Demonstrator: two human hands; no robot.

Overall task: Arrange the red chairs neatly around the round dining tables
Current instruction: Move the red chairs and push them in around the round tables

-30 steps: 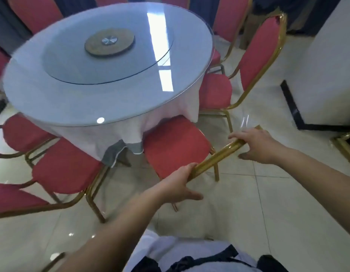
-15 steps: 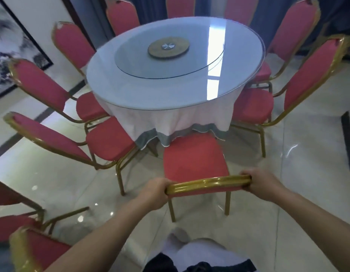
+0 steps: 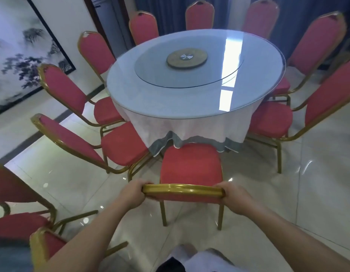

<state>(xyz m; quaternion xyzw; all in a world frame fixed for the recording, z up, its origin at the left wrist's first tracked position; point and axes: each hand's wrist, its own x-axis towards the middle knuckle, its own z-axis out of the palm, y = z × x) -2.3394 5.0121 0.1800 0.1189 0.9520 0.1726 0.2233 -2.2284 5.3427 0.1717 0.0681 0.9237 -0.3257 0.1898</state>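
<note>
Gold-framed red chair (image 3: 190, 167) (facing table), left hand (image 3: 133, 195) and right hand (image 3: 234, 198) gripping its backrest ends

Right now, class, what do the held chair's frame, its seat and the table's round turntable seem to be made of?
Chair frame: probably metal tube, glossy gold finish; it shows bright highlights. Seat: red padded fabric, matte, no glare. Turntable: clear glass, likely; the cloth shows through and light reflects. Its centre hub looks wooden, uncertain.
</note>
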